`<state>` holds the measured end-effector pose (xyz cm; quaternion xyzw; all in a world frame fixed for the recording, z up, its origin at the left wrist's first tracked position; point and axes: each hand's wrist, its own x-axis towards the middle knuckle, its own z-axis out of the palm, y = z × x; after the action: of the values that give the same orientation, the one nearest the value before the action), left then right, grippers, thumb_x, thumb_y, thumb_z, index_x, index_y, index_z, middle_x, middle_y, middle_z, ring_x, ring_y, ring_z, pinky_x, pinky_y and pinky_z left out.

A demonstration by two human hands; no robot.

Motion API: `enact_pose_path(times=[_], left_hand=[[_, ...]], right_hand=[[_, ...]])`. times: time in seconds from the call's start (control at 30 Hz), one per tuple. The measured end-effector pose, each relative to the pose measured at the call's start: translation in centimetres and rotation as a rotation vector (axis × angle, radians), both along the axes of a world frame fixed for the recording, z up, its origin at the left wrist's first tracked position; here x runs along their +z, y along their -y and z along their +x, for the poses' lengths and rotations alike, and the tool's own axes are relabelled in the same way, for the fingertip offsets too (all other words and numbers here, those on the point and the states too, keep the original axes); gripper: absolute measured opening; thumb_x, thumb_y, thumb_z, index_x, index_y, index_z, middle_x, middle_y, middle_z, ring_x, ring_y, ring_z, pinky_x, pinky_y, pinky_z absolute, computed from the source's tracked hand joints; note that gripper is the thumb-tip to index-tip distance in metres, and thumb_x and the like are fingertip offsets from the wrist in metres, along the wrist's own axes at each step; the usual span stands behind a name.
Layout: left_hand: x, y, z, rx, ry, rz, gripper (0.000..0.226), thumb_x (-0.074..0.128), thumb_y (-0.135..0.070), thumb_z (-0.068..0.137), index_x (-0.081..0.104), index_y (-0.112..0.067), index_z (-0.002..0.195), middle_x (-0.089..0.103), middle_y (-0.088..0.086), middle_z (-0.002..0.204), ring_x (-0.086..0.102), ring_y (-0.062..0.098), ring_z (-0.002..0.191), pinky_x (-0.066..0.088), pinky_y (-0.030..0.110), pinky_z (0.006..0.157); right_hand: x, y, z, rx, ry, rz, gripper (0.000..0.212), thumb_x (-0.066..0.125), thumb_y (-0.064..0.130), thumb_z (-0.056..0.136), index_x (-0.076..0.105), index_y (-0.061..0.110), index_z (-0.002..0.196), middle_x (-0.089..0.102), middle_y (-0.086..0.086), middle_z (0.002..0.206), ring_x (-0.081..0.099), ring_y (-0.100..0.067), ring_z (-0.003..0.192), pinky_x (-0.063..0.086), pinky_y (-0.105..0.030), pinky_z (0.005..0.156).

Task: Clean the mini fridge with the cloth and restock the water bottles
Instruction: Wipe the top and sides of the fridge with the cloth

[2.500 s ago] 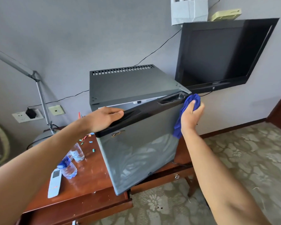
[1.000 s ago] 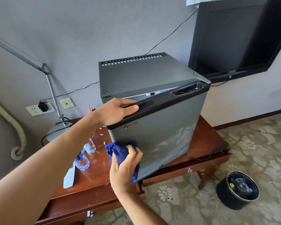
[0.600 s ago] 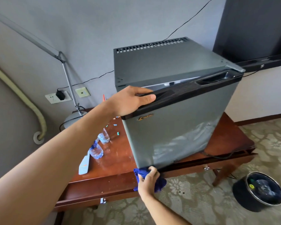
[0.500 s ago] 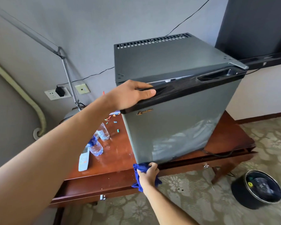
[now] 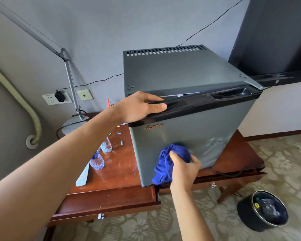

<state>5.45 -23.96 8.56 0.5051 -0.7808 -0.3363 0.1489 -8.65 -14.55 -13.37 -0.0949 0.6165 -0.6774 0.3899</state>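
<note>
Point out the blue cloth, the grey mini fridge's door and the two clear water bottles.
blue cloth [image 5: 165, 164]: head view, bunched folds left of the gripping hand.
grey mini fridge door [image 5: 189, 134]: head view, upper door panel.
clear water bottles [image 5: 97, 161]: head view, nearer bottle's body.

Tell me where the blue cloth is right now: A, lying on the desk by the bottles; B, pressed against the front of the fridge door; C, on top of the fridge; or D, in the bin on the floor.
B: the right hand holds the bunched blue cloth against the lower front of the mini fridge door.
</note>
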Motion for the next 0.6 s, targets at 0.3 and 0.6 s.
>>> enact_pose_path(times=[0.3, 0.6], left_hand=[[-0.5, -0.9, -0.2, -0.001, -0.03, -0.004, 0.025, 0.066, -0.056, 0.096, 0.074, -0.042, 0.115, 0.076, -0.026, 0.099, 0.069, -0.008, 0.096, 0.048, 0.017, 0.095], [-0.8, -2.5, -0.2, -0.009, 0.046, -0.09, 0.036, 0.054, -0.07, 0.093, 0.067, -0.054, 0.121, 0.074, -0.025, 0.111, 0.068, 0.002, 0.107, 0.049, 0.039, 0.109]], right_hand=[[-3.8, 0.2, 3.4, -0.065, -0.057, 0.101, 0.047, 0.059, 0.033, 0.096, 0.049, 0.008, 0.134, 0.059, -0.005, 0.119, 0.06, -0.017, 0.098, 0.043, -0.014, 0.084], [-11.8, -0.4, 1.8, 0.155, 0.821, 0.239, 0.041, 0.032, 0.046, 0.105, 0.063, 0.02, 0.113, 0.054, -0.011, 0.146, 0.051, -0.04, 0.13, 0.037, -0.068, 0.108]])
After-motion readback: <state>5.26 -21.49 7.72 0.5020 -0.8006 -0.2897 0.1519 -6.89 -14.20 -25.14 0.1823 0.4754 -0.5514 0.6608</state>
